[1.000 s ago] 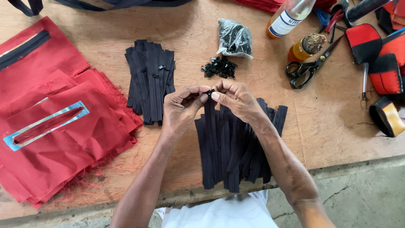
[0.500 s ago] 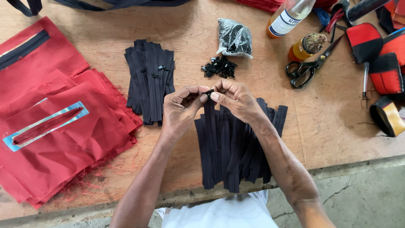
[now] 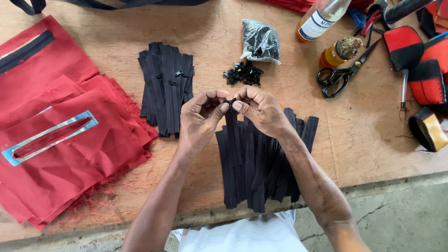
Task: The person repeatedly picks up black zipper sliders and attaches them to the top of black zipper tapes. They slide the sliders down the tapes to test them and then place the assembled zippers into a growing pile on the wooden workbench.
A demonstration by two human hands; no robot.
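My left hand (image 3: 201, 120) and my right hand (image 3: 261, 109) meet above the wooden table (image 3: 359, 135), fingertips pinched together on the top end of one black zipper strip (image 3: 232, 128) and a small black slider at its tip. The strip hangs down over a loose pile of black zipper strips (image 3: 261, 163) right below my hands. To the left lies a second, neater pile of black zipper strips (image 3: 167, 91), some with sliders on. A small heap of black sliders (image 3: 243, 73) sits just beyond my hands, in front of a plastic bag of sliders (image 3: 260, 42).
Stacked red fabric pieces (image 3: 60, 140) with a metallic-edged slot cover the left side. At the right are black scissors (image 3: 343, 72), a small amber jar (image 3: 339, 51), a bottle (image 3: 319, 18), red-and-black padded pieces (image 3: 420, 65) and a tape roll (image 3: 428, 130). The table's front edge runs below my forearms.
Almost nothing differs: both hands stay pinched on the zipper strip's end, with only slight finger movement.
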